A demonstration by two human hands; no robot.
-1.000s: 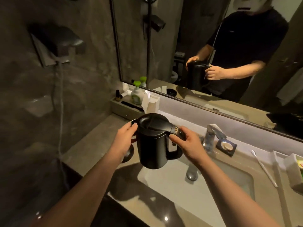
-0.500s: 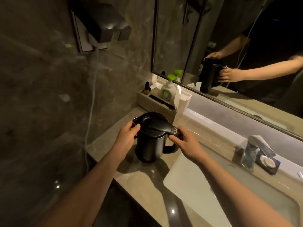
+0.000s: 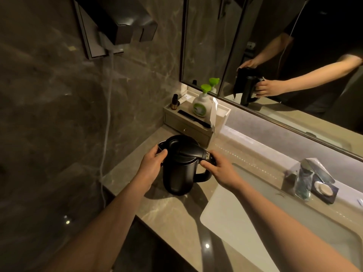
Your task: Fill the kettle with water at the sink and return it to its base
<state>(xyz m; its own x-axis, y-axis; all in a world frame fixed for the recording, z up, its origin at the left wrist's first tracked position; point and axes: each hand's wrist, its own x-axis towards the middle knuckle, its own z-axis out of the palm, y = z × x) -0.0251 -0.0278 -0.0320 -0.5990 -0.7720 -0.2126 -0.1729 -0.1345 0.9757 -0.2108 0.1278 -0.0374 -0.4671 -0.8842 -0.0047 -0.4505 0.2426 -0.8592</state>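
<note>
A black electric kettle (image 3: 177, 173) with its lid down stands upright on the stone counter (image 3: 176, 214), left of the white sink basin (image 3: 245, 216). My left hand (image 3: 152, 163) grips the kettle's side below the spout. My right hand (image 3: 220, 169) is wrapped around the top of its handle. The kettle's bottom hides whatever is under it, so I cannot tell whether it rests on a base. A chrome tap (image 3: 306, 177) stands behind the basin at the right.
A beige drawer box (image 3: 186, 126) against the wall carries a green-capped soap pump (image 3: 202, 103), a small brown bottle (image 3: 174, 102) and a black comb (image 3: 193, 118). A white cord (image 3: 107, 124) hangs down the marble wall. A soap dish (image 3: 324, 190) lies beside the tap. A mirror (image 3: 275, 55) runs above.
The kettle went from above the sink's left edge leftward and down onto the counter, both hands still on it. The view swung left with it.
</note>
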